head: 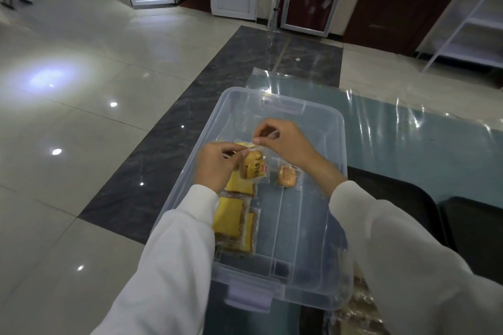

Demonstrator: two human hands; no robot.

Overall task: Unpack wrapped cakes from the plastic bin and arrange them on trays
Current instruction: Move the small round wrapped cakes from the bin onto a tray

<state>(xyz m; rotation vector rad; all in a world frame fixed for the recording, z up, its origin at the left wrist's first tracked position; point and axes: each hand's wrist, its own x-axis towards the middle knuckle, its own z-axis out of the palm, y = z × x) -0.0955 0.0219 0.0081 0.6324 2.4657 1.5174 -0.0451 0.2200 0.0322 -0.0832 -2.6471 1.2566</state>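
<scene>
A clear plastic bin [321, 122] stands on the glass table in front of me. Over its left half I hold a small wrapped cake [253, 167] in a clear wrapper with yellow print. My left hand [217, 166] grips its left side, and my right hand [283, 141] pinches the wrapper's top edge. Several wrapped yellow cakes [231, 215] lie stacked along the bin's left side, partly hidden by my left sleeve. One small round wrapped cake [285, 175] lies on the bin floor under my right wrist.
The glass table [408, 144] stretches to the right under a clear plastic sheet. Dark trays [473, 228] sit at the right, partly hidden by my right sleeve. A white shelf rack [473, 22] stands at the far right, with tiled floor to the left.
</scene>
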